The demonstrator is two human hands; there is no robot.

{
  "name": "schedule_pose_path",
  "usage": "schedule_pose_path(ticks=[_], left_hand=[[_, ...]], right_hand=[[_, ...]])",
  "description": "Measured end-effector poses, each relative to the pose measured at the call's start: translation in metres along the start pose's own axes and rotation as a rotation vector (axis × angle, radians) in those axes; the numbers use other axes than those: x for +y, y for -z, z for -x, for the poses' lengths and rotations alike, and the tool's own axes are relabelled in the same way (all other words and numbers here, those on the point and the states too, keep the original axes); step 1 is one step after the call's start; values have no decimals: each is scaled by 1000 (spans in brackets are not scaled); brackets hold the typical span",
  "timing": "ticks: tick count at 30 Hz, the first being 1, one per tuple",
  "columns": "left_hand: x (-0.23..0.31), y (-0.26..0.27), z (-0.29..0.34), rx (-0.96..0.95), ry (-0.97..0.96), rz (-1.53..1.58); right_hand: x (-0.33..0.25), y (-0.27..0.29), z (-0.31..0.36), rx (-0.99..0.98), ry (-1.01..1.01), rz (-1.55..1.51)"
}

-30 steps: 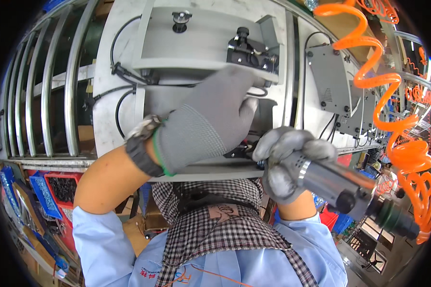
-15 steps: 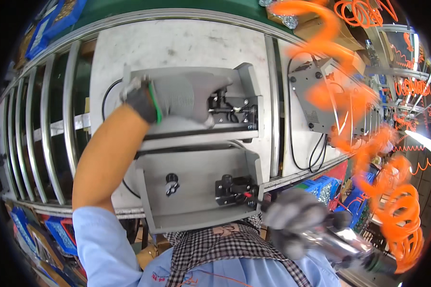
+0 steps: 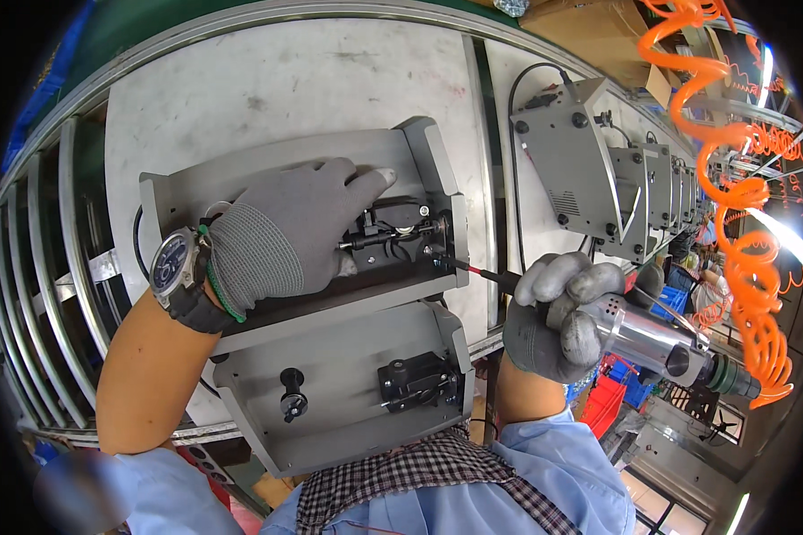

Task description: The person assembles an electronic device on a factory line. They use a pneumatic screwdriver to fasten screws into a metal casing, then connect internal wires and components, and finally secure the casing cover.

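My left hand [image 3: 303, 227], in a grey glove, lies over the far grey metal housing [image 3: 281, 152]. Its fingers are spread beside a black mechanism [image 3: 400, 230], thumb low and a finger stretched out above; the palm side is hidden. A pneumatic screwdriver [image 3: 656, 339] with a silver body lies in my gloved right hand [image 3: 558, 312], fingers wrapped round its front end. Its thin bit points left and reaches the right end of the mechanism, at the housing's side wall. Whether it sits in a screw is too small to tell.
Nearer me lies a second grey housing [image 3: 330, 437] with a black knob-like part [image 3: 293, 395] and a black block [image 3: 417, 381]. More grey units [image 3: 567, 152] stand in a row at right. An orange coiled hose [image 3: 754, 321] hangs there. Metal rollers [image 3: 76, 232] lie left.
My right hand has brought the screwdriver up and away from me, its bit now at the far housing's mechanism. My left hand has shifted slightly left; the view has moved too.
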State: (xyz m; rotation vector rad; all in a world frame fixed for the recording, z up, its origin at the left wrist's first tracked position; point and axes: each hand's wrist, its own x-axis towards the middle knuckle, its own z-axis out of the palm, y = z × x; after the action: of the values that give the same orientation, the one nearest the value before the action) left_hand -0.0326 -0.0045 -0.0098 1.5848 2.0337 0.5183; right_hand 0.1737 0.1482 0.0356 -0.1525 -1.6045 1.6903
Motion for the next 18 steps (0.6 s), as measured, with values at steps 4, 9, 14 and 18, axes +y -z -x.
schedule_pose_path(ticks=[4, 9, 14, 18], left_hand=[[2, 4, -2, -2, -11, 35], [5, 1, -2, -29, -1, -31], [6, -1, 0, 7, -6, -39], [5, -1, -1, -6, -18, -55]], right_hand=[[-6, -16, 1, 129, -12, -1], [-3, 5, 5, 27, -41, 26], [-2, -3, 7, 55, 60, 1], [1, -9, 7, 84, 44, -23]])
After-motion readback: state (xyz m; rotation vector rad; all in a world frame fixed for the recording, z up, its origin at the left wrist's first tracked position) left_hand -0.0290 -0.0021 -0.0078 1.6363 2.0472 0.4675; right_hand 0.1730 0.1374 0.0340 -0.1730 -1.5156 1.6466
